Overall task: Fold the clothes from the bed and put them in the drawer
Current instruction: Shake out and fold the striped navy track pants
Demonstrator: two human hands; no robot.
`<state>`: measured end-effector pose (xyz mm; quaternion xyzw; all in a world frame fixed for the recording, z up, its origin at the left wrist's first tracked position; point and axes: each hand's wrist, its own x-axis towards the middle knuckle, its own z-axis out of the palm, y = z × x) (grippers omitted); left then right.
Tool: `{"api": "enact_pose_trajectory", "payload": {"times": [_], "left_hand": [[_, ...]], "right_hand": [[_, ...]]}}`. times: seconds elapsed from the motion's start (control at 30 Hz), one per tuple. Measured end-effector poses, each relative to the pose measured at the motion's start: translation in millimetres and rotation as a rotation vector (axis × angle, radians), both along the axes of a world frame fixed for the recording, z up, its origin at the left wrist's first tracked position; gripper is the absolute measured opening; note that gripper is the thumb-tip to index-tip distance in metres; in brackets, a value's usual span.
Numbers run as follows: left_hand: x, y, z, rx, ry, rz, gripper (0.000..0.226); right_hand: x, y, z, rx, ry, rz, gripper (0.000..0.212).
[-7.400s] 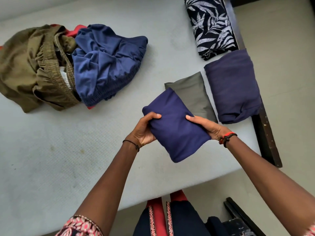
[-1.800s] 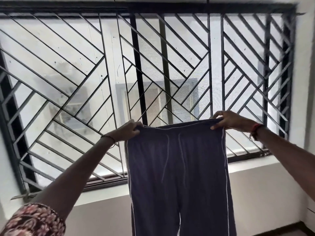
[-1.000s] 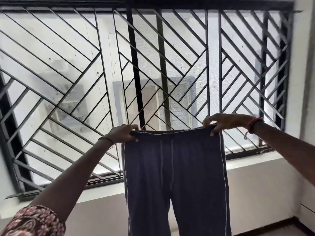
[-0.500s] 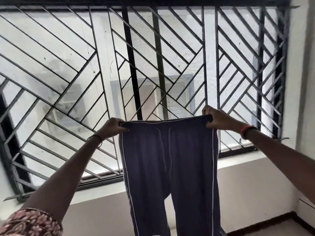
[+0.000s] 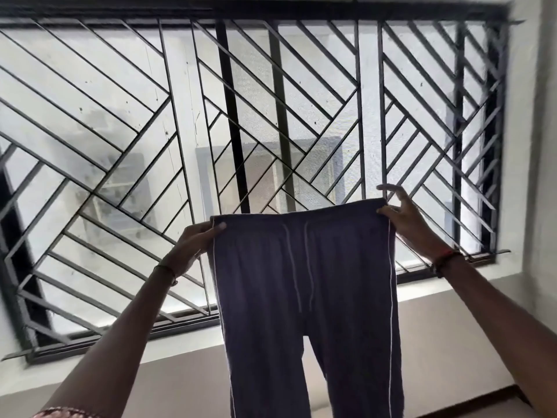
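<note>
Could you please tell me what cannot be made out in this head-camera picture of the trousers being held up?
1. Head view: the leg ends of the trousers are cut off by the bottom edge.
2. Head view: the fingers of the left hand behind the waistband are hidden by the cloth.
3. Head view: the scene beyond the window grille is hazy through the pane.
4. The bed and the drawer lie outside the frame.

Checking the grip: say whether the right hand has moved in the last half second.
Yes. The right hand moved rightwards: it overlapped both paired upright bars of the window grille, now only the right one.
</note>
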<state>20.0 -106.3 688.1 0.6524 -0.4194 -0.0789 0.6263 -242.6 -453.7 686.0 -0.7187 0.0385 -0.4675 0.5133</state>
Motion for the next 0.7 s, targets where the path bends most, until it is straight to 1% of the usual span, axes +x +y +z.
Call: {"api": "enact_pose_trajectory", "payload": {"times": [0.07, 0.13, 0.2, 0.27, 0.3, 0.37, 0.4, 0.43, 0.47, 0.5, 0.53, 0.6, 0.63, 0.7], "left_hand": [[-3, 3, 3, -0.018, 0.021, -0.070, 0.041], [-4, 3, 7, 0.007, 0.006, -0.101, 0.039], [-7, 1, 10, 0.089, -0.056, -0.061, 0.031], [-11, -3, 13, 0.116, -0.071, 0.015, 0.023], [-11, -3, 13, 0.119, -0.066, 0.030, 0.023], [-9, -1, 13, 0.137, -0.029, 0.003, 0.028], [-10, 3, 13, 0.137, 0.000, -0.029, 0.033], [-9, 8, 13, 0.129, 0.038, -0.061, 0.041], [-12, 12, 15, 0.126, 0.072, -0.111, 0.053], [-13, 17, 15, 0.122, 0.098, -0.163, 0.061], [-17, 20, 17, 0.110, 0.119, -0.222, 0.060], [-23, 24, 20, 0.070, 0.156, -0.316, 0.042], [-24, 25, 23, 0.048, 0.175, -0.329, 0.036], [-18, 23, 29, 0.048, 0.226, -0.297, 0.033]], "right_hand": [[-2, -4, 0, 0.024, -0.007, 0.061, 0.039], [0, -4, 0, 0.046, 0.032, 0.045, 0.042], [6, -4, -4, 0.026, 0.095, -0.012, 0.048], [9, 0, -4, 0.049, 0.112, -0.016, 0.047], [10, 1, -5, 0.069, 0.108, -0.001, 0.046], [6, 0, -7, 0.093, 0.097, 0.060, 0.044], [3, -1, -8, 0.103, 0.092, 0.106, 0.037], [-3, 0, -8, 0.113, 0.091, 0.156, 0.021], [-8, 1, -8, 0.123, 0.084, 0.217, 0.020], [-13, 1, -7, 0.153, 0.089, 0.276, 0.038], [-18, 0, -6, 0.177, 0.094, 0.331, 0.049], [-24, 3, -3, 0.185, 0.054, 0.409, 0.052], [-25, 5, -1, 0.189, 0.045, 0.447, 0.051], [-24, 10, 3, 0.197, 0.095, 0.447, 0.045]]}}
